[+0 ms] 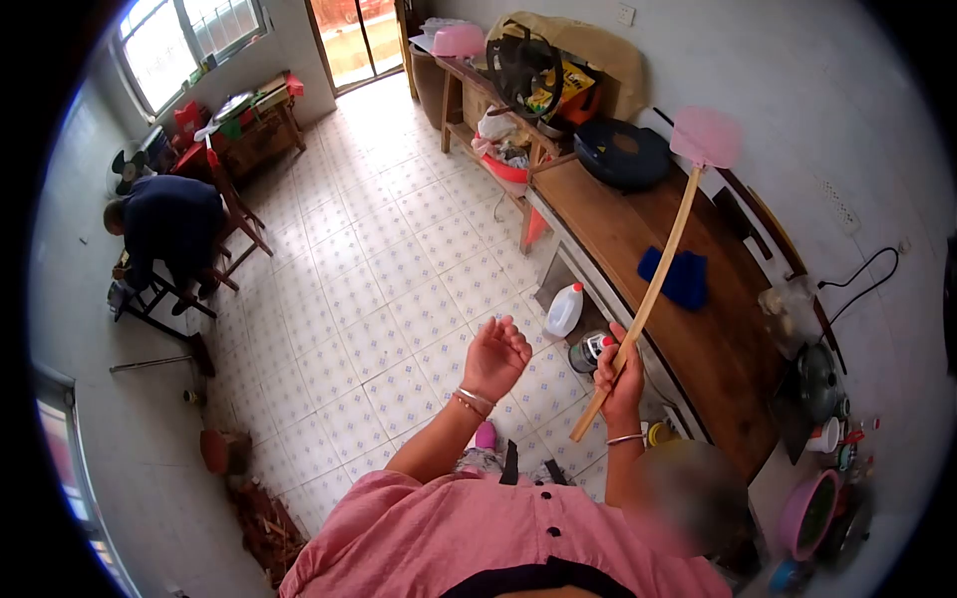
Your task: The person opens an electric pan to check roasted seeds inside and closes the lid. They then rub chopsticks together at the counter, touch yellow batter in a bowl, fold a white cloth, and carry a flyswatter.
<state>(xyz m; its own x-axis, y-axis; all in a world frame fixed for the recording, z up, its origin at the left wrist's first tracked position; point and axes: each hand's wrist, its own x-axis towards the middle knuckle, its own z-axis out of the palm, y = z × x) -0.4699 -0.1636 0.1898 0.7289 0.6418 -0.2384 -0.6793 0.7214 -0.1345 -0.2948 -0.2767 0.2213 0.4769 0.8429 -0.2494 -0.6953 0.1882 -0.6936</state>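
Note:
My right hand is wrapped round the wooden handle of a pink fly swatter. The swatter slants up and to the right, its flat pink head over the far part of the wooden cabinet top. My left hand is raised over the tiled floor, palm showing, fingers loosely curled with nothing in them. Just beyond my right hand stand a whitish plastic jug with a red cap and a dark container, partly hidden by the hand. A blue cloth lies on the cabinet top beside the handle.
The wooden cabinet runs along my right, with a round black appliance on it. Bowls and jars crowd the near right. A person bends over by a wooden chair at the left. Firewood lies at the lower left.

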